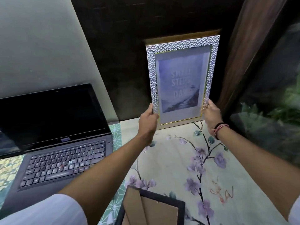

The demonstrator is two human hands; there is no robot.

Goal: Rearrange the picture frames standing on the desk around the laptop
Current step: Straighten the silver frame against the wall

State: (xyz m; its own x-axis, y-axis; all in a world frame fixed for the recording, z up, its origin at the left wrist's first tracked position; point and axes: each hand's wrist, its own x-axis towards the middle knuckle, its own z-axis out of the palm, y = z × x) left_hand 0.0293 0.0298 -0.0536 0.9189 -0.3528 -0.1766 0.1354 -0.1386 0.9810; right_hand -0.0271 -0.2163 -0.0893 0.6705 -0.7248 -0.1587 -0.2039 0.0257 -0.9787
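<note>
Holding the silver frame [182, 82] upright by its two lower side edges, the person has it to the right of the laptop [53, 135], near the dark back wall [121, 54]. The left hand [148, 120] is closed around the lower left edge, thumb on the front of the hammered border; the right hand [211, 114] is closed around the lower right edge. Whether the frame's base touches the desk [170, 159] or hangs just above it cannot be told, since the hands cover both lower corners. Directly behind the silver frame, a wooden frame [181, 35] shows as a brown strip along the top and bottom, leaning on the wall. Nearer the viewer than the laptop's right corner, a dark frame [152, 207] lies face down, its cardboard back showing. A brown curtain [246, 54] hangs to the right of the silver frame.

Judged step: placing or lifting the silver frame at the back position. The next move probably calls for a level two-handed carry, keeping the frame clear of the one behind it.
</note>
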